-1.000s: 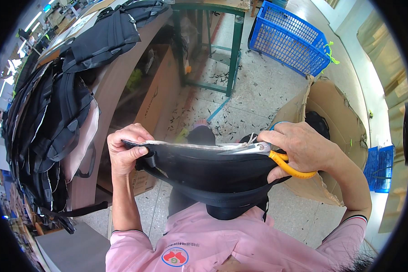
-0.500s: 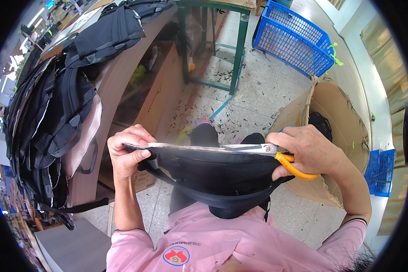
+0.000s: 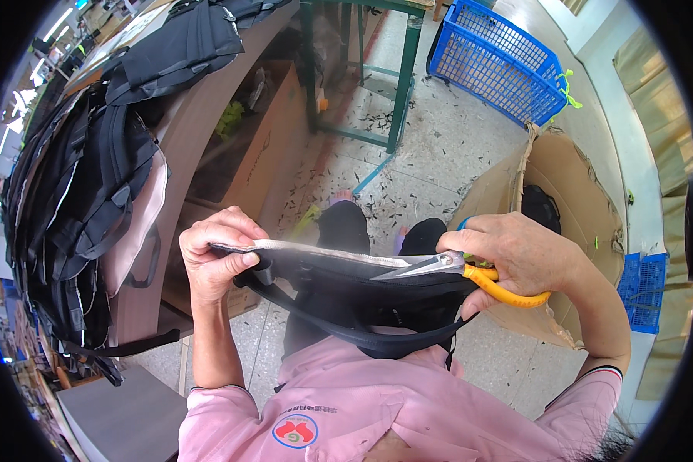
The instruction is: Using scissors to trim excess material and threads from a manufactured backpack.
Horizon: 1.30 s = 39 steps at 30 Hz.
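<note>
A black fabric bag (image 3: pixel 339 291) is stretched between my two hands over my lap, its pale-trimmed top edge running across. My left hand (image 3: pixel 222 252) pinches the left end of that edge between thumb and fingers. At the other end my right hand (image 3: pixel 520 250) is closed round a pair of scissors (image 3: pixel 433 266) with yellow handles, its thumb and fingers also at the bag's right end. The metal blades point left, lying against the bag just below the pale edge. A black strap hangs in a curve along the bag's near side.
Black bags (image 3: pixel 85 200) are heaped on the table (image 3: pixel 200 138) at left. Further off stand a green-framed stool (image 3: pixel 400 92) and a blue plastic basket (image 3: pixel 497 65). To my right is an open cardboard box (image 3: pixel 581 192) with something black inside. Dark scraps litter the floor (image 3: pixel 377 181).
The scissors have tilted, so their blades now slant down to the left across the bag instead of lying along its edge. The bag's lower part hangs flatter. My left hand has barely moved.
</note>
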Each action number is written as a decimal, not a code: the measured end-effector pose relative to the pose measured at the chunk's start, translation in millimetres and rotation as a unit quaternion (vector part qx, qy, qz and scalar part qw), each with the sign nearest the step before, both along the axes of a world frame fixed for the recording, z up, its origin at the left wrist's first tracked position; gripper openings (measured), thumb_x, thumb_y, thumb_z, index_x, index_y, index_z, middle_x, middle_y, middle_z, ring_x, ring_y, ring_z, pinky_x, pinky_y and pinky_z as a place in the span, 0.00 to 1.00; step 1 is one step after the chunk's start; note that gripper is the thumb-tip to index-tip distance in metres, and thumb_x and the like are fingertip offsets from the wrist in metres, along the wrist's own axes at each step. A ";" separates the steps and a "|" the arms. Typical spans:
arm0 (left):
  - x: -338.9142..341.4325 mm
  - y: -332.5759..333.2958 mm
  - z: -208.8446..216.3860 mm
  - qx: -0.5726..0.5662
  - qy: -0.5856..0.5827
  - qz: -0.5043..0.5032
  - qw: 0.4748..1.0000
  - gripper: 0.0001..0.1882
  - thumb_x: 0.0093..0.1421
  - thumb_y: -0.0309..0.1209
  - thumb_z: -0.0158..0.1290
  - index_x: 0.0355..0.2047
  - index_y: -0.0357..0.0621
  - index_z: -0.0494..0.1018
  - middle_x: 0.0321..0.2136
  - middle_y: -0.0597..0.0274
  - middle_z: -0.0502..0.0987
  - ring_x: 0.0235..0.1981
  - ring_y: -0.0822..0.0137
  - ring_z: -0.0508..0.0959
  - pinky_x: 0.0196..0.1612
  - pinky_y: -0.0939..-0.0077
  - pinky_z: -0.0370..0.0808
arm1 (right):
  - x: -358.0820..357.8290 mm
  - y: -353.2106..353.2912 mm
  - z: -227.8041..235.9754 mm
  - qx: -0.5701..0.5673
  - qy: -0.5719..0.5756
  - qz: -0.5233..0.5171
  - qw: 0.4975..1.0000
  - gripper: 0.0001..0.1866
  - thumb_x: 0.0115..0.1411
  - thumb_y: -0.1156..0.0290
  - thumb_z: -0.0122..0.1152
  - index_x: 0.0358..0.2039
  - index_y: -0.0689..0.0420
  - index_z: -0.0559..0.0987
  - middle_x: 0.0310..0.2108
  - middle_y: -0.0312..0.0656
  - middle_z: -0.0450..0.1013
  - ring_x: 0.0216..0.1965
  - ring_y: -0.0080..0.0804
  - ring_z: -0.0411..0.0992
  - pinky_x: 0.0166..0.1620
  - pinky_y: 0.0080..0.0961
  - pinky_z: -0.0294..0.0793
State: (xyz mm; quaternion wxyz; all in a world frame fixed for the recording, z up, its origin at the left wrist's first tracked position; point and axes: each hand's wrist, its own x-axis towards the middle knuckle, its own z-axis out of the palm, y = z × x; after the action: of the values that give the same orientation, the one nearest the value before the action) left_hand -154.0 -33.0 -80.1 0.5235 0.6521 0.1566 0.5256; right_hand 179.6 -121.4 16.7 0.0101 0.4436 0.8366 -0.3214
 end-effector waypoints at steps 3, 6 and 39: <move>-1.4 -2.3 0.8 -0.019 0.001 0.016 1.000 0.11 0.38 0.21 0.64 0.25 0.39 0.77 0.25 0.53 0.78 0.25 0.68 0.74 0.28 0.77 0.71 | -1.2 -4.8 -6.7 0.019 0.028 -0.017 0.999 0.29 0.45 0.43 0.62 0.37 0.54 0.69 0.21 0.45 0.67 0.25 0.45 0.69 0.27 0.33 0.67; -2.6 -3.1 0.2 -0.021 0.005 0.019 1.000 0.11 0.39 0.20 0.64 0.25 0.39 0.77 0.25 0.53 0.78 0.25 0.68 0.75 0.29 0.77 0.72 | -2.4 -9.0 -10.3 0.055 0.043 -0.021 0.997 0.29 0.46 0.43 0.62 0.35 0.55 0.69 0.19 0.43 0.66 0.22 0.44 0.68 0.24 0.32 0.66; 6.1 -10.0 2.6 -0.029 0.011 0.034 0.999 0.11 0.39 0.19 0.63 0.26 0.37 0.76 0.25 0.54 0.78 0.27 0.66 0.75 0.32 0.76 0.71 | -17.4 -1.9 -2.2 0.064 -0.018 -0.047 0.997 0.34 0.43 0.41 0.63 0.41 0.56 0.69 0.23 0.45 0.65 0.28 0.44 0.67 0.30 0.35 0.66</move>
State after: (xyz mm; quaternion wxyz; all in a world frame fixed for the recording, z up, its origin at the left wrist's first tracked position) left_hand -147.9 -43.0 -77.5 0.5223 0.6366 0.2000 0.5310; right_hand 162.2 -123.3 14.5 -0.0185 0.4879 0.8332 -0.2595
